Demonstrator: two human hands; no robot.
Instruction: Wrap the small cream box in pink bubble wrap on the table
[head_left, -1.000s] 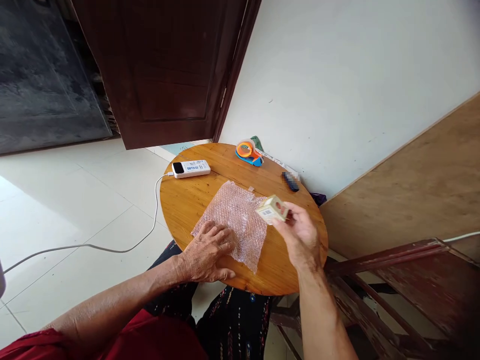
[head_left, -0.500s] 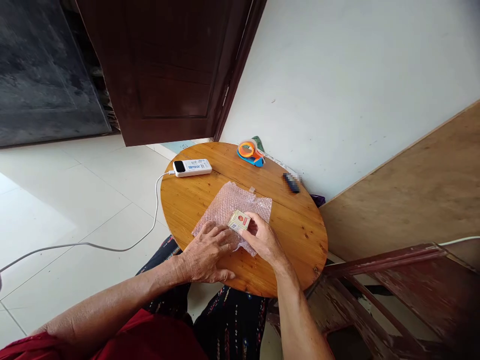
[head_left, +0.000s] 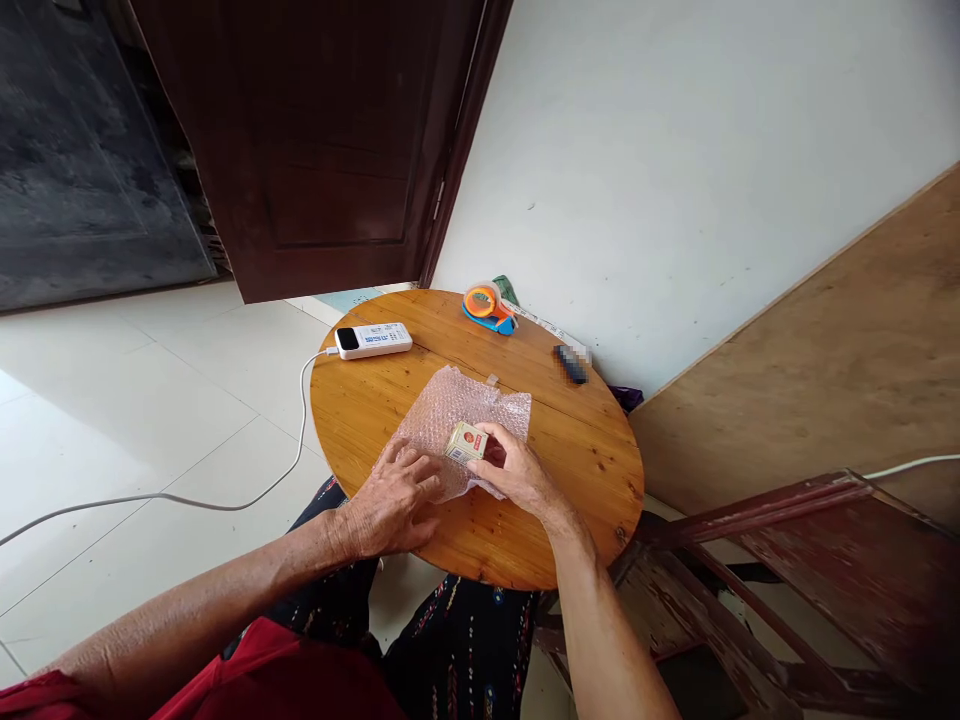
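A small cream box [head_left: 466, 441] with a red emblem is held over the bubble wrap [head_left: 442, 405], between the thumb and fingers of my right hand [head_left: 517, 470]. The pink-tinted bubble wrap lies spread on the round wooden table [head_left: 585, 440]. At the wrap's lower left edge rests my left hand [head_left: 394, 500], its fingers bent and apart, fingertips on the sheet. It holds no object that I can see.
A white power bank [head_left: 373, 340] with a cable lies at the table's back left. Behind the wrap stands an orange and blue tape dispenser [head_left: 489, 308]. A blurred dark item [head_left: 571, 364] lies back right. A wooden chair [head_left: 795, 540] is at the right.
My left hand has shifted slightly left, and its thumb has drawn in nearer the fingers. My right hand still holds the box. The whole view has shifted a little.
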